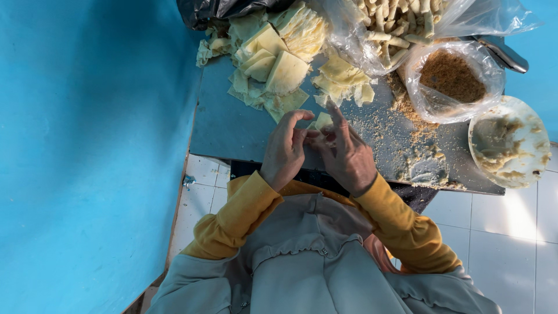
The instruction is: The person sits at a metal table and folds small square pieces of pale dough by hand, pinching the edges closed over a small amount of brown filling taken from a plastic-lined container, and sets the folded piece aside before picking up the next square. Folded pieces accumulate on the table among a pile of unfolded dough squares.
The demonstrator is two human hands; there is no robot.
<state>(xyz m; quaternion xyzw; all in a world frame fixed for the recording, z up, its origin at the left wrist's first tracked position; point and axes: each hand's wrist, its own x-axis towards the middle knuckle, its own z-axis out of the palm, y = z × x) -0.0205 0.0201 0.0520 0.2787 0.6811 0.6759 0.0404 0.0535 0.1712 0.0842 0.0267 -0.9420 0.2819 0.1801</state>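
Over the near edge of the grey table, we pinch one small pale dough sheet between our left hand and right hand, both closed on it with fingertips, probably to fold it, while more sheets wait farther away.

Two hands, two clear bags, one bowl

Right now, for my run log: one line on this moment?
left hand + right hand: pinch wrapper | wrapper pile behind | tray
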